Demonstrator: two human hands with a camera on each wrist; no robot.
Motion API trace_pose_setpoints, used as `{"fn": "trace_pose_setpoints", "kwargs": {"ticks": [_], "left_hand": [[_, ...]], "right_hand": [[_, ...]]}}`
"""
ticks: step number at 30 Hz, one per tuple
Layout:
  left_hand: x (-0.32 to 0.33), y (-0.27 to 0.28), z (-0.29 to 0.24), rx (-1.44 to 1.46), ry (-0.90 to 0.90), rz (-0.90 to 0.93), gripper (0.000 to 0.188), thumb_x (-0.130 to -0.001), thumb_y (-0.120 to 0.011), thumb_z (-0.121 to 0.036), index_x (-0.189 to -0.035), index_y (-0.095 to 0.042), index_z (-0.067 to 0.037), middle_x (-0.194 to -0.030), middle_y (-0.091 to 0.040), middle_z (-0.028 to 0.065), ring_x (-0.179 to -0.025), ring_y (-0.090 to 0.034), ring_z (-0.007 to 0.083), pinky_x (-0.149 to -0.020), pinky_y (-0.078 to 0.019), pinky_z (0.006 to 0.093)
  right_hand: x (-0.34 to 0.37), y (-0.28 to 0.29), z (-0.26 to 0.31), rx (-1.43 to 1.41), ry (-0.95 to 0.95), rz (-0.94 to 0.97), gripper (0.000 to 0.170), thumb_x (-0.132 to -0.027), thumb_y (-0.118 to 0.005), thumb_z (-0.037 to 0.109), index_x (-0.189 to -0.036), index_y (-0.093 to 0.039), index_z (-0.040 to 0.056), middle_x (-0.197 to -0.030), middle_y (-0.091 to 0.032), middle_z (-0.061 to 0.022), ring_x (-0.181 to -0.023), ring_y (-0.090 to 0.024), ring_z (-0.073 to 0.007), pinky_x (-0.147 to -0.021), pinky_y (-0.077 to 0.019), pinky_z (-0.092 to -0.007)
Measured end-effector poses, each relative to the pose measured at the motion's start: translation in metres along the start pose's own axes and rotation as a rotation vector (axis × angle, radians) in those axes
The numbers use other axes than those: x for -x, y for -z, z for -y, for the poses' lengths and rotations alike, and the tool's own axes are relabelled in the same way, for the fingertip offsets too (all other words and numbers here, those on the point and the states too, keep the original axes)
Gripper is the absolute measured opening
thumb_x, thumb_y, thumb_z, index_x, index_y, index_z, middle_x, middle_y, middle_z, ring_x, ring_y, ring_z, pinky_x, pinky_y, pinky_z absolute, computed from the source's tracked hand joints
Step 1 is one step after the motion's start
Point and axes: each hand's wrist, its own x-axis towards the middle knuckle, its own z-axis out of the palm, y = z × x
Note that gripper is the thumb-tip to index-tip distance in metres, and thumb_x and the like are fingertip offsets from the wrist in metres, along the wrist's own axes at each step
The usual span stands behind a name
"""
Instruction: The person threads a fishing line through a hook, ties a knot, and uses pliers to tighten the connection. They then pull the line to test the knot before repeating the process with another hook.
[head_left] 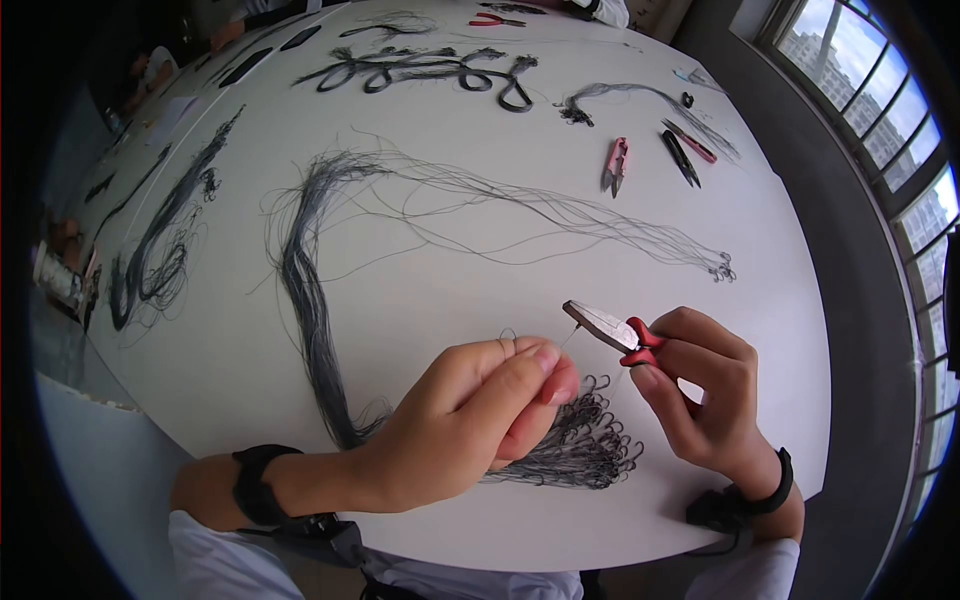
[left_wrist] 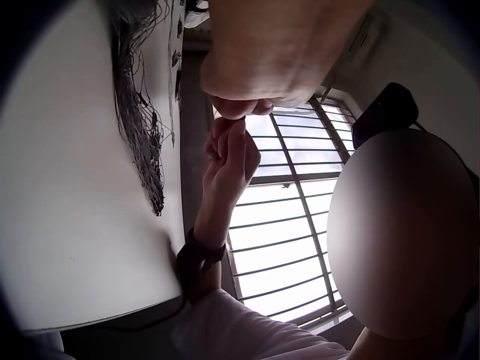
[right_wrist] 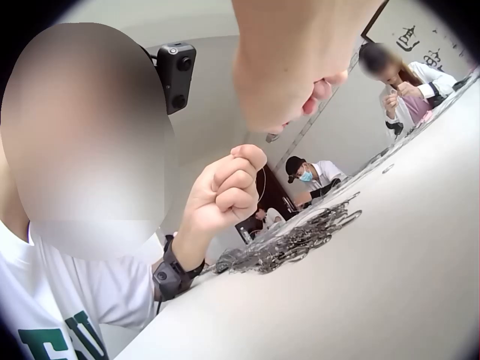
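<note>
I have the left hand (head_left: 475, 415) pinching a thin strand (head_left: 570, 337) between thumb and fingers, with a fine loop (head_left: 507, 330) standing up at the fingertips' 10 o'clock. The right hand (head_left: 728, 388) grasps red-handled pliers (head_left: 605, 327), its fingers bent round the handles. A small dark piece (head_left: 578, 325) sits just under the nose, where the strand runs up to it; I cannot tell whether the jaws bite it.

The step in hand, as I judge it, is steadying or drawing that strand against the pliers. I would seat the piece squarely in the tip, squeeze only enough to stop it turning, and pull along the strand's own line rather than sideways, so that it neither slips nor kinks. The hooked bundle (head_left: 600, 440) lies on the worktop (head_left: 440, 310) at the left hand's 3 to 4 o'clock, so I would work high enough to clear those points.

As for pose, the left forearm enters from between 8 and 9 o'clock, the back of the hand towards the head camera. The right forearm rises from 5 o'clock, and the pliers' nose aims at 10 o'clock. The right wrist view shows the left hand lifted off the worktop. Pink snips (head_left: 619, 160) lie well apart, at the right hand's 11 o'clock.
</note>
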Motion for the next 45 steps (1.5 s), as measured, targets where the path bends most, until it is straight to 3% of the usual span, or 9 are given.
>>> {"fn": "trace_pose_setpoints", "kwargs": {"ticks": [3,6,11,13,15,19,29,34,45], "left_hand": [[0.0,0.0,-0.002,-0.002,0.007,0.003,0.031,-0.099,-0.028,-0.021,-0.076,-0.041,-0.004,-0.049,-0.029,-0.0043,-0.044,-0.024,0.0049,-0.042,-0.0218,0.0214],[-0.001,0.002,0.001,0.001,-0.009,-0.002,0.031,-0.098,-0.027,-0.021,-0.076,-0.041,-0.004,-0.049,-0.03,-0.0042,-0.043,-0.024,0.005,-0.042,-0.0221,0.0213],[0.0,0.001,-0.001,-0.014,-0.034,-0.001,0.032,-0.098,-0.027,-0.021,-0.076,-0.041,-0.004,-0.049,-0.03,-0.0039,-0.043,-0.024,0.0051,-0.042,-0.0222,0.0211],[0.0,0.001,-0.001,-0.007,-0.018,-0.008,0.032,-0.098,-0.027,-0.022,-0.076,-0.041,-0.004,-0.048,-0.029,-0.0039,-0.043,-0.024,0.0052,-0.041,-0.0223,0.0213],[0.0,0.001,-0.001,0.004,-0.01,-0.008,0.032,-0.098,-0.027,-0.022,-0.076,-0.041,-0.004,-0.048,-0.029,-0.0039,-0.042,-0.024,0.0053,-0.041,-0.0224,0.0213],[-0.003,0.003,0.002,0.026,-0.031,-0.018,0.032,-0.098,-0.027,-0.022,-0.075,-0.04,-0.005,-0.048,-0.029,-0.0038,-0.042,-0.024,0.0055,-0.041,-0.0226,0.0215],[0.005,0.003,-0.005,-0.05,-0.014,0.06,0.031,-0.098,-0.028,-0.022,-0.074,-0.039,-0.006,-0.049,-0.034,-0.0029,-0.044,-0.025,0.004,-0.043,-0.0219,0.0193],[0.003,0.005,-0.009,-0.029,0.094,0.172,0.03,-0.096,-0.03,-0.022,-0.072,-0.039,-0.007,-0.053,-0.037,-0.0014,-0.046,-0.026,0.0038,-0.044,-0.0212,0.0188],[0.002,0.012,-0.007,-0.045,0.178,0.315,0.031,-0.095,-0.032,-0.022,-0.072,-0.043,-0.004,-0.053,-0.041,0.0017,-0.046,-0.034,0.0071,-0.045,-0.0276,0.0211]], "right_hand": [[-0.002,0.01,0.001,-0.397,-0.347,0.202,0.02,-0.081,-0.063,0.008,-0.069,-0.062,-0.0065,-0.063,-0.051,-0.0087,-0.049,-0.042,-0.0145,-0.045,-0.0305,-0.0252],[-0.002,-0.004,-0.005,-0.01,0.038,-0.019,0.016,-0.071,-0.067,0.003,-0.062,-0.056,-0.0018,-0.064,-0.051,-0.0081,-0.049,-0.044,-0.0185,-0.043,-0.0333,-0.0283],[-0.003,0.0,-0.003,0.04,0.072,-0.031,0.017,-0.07,-0.068,0.002,-0.061,-0.054,-0.0015,-0.065,-0.051,-0.0084,-0.05,-0.044,-0.0185,-0.042,-0.0329,-0.0281],[-0.003,0.01,0.001,-0.546,-0.53,0.199,0.019,-0.074,-0.066,0.004,-0.062,-0.054,-0.0038,-0.065,-0.051,-0.0091,-0.05,-0.044,-0.0173,-0.044,-0.0324,-0.0263],[0.001,0.005,-0.006,-0.672,-0.512,0.223,0.02,-0.077,-0.065,0.006,-0.063,-0.055,-0.005,-0.065,-0.051,-0.0097,-0.051,-0.044,-0.0165,-0.044,-0.0321,-0.0256],[-0.003,-0.006,-0.004,0.098,0.076,-0.045,0.02,-0.076,-0.066,0.005,-0.062,-0.055,-0.0045,-0.064,-0.051,-0.0096,-0.05,-0.045,-0.0172,-0.044,-0.0334,-0.0275],[-0.001,0.005,-0.019,-0.677,-0.494,0.234,0.039,-0.089,-0.056,0.025,-0.062,-0.054,-0.0038,-0.065,-0.046,-0.0049,-0.056,-0.036,-0.0097,-0.049,-0.0269,-0.0257],[0.009,-0.014,-0.036,0.046,-0.169,0.18,0.017,-0.075,-0.066,0.016,-0.074,-0.059,0.0006,-0.078,-0.056,-0.0074,-0.068,-0.051,-0.0247,-0.061,-0.0399,-0.0319],[0.014,-0.016,-0.031,0.238,-0.032,0.158,0.024,-0.072,-0.068,0.021,-0.085,-0.061,0.0033,-0.099,-0.051,-0.0088,-0.095,-0.046,-0.0232,-0.081,-0.0376,-0.0365]]}}
